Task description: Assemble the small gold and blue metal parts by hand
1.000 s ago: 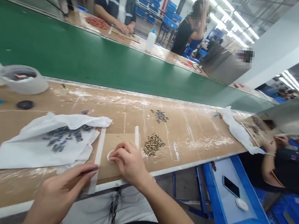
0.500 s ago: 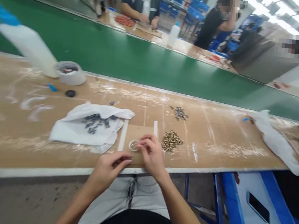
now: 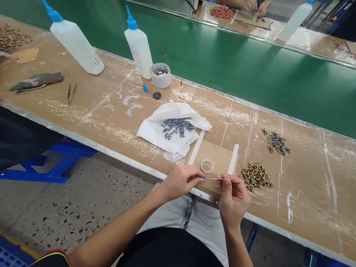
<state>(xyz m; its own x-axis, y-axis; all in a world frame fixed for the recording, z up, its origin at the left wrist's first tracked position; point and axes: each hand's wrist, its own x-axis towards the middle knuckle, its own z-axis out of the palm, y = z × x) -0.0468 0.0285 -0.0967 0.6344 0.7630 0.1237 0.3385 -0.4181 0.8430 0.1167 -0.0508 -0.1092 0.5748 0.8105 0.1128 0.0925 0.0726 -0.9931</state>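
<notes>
Pinching a thin stick [image 3: 215, 178], both hands [image 3: 180, 181] [image 3: 233, 196] overhang the bench's front edge [image 3: 107, 152].

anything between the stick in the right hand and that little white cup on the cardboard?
Nothing visible. The right hand pinches a thin stick whose tip points at the left hand, which holds a tiny dark piece. The small white cup sits just beyond them on the cardboard sheet, with bare cardboard between.

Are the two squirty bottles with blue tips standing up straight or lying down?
Neither: both lean. The left bottle tilts steeply leftward, its base on the table; the right bottle tilts slightly, beside the tape roll.
</notes>
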